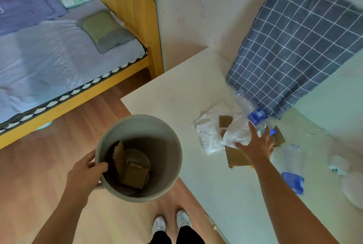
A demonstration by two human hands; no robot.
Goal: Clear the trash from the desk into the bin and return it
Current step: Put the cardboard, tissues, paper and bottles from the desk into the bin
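Note:
My left hand (86, 171) grips the rim of a grey round bin (169, 145), held beside the white desk (176, 94); cardboard pieces (133, 173) lie inside it. My right hand (255, 143) hovers with spread fingers over a crumpled white plastic bag (237, 131) on the desk. Around it lie another white wrapper (206, 129), flat brown cardboard (237, 158), a clear plastic bottle with a blue label (249, 106), and a second crushed bottle (292, 167) nearer to me.
A blue checked cushion (294, 47) leans against the wall at the desk's far side. A white device (338, 165) and white round object (353, 190) sit at the desk's right. A bed (59, 51) stands to the left over wooden floor (39, 165).

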